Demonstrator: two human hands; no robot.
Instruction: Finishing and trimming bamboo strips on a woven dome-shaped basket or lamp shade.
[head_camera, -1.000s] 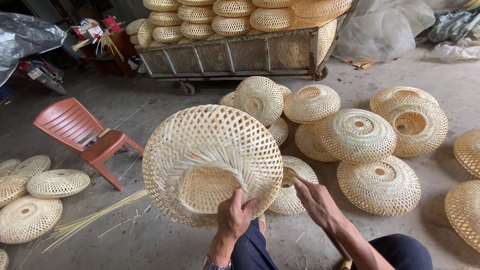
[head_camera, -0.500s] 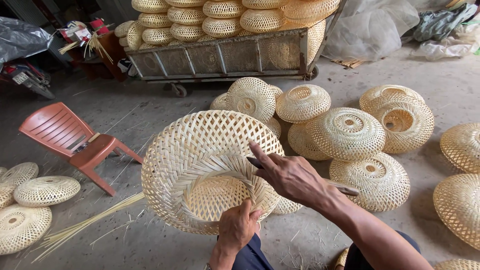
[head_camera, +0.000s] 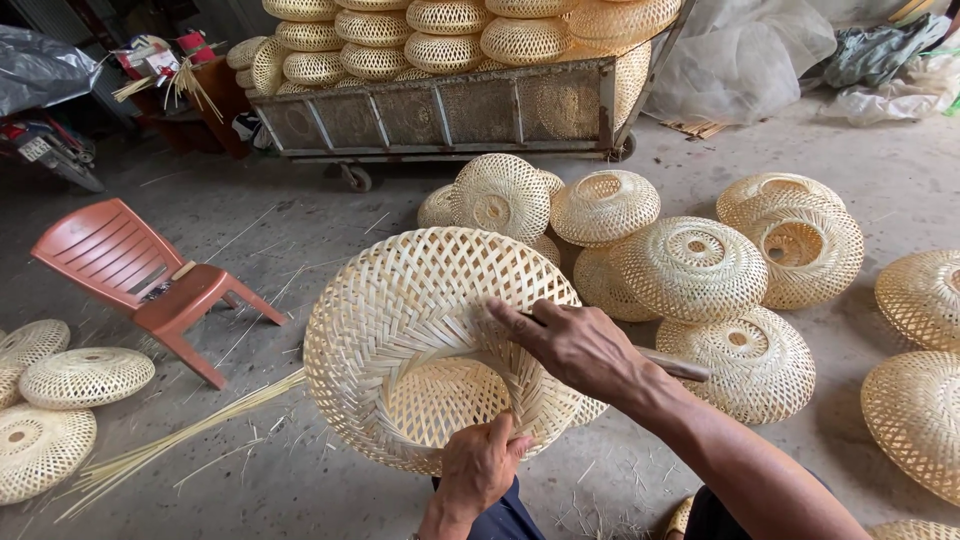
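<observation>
Bamboo, woven open — the basket shell (head_camera: 400, 310) sits tilted over my lap, likely light, springy and easily crushed. My left hand (head_camera: 482, 462) pinches its near rim, the stiffest part; my right hand (head_camera: 575, 345) is closed around a slim tool (head_camera: 675, 366) at the inner weave.

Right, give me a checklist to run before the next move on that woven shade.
1. Left hand grips the woven shade at its lower rim: ok.
2. Right hand rests on the rim: ok.
3. Tool held in the right hand: ok; its tip: cannot tell.
4. Spare strips on the floor to the left, out of hand: not ok.
5. Finished shades lie apart: ok.
</observation>
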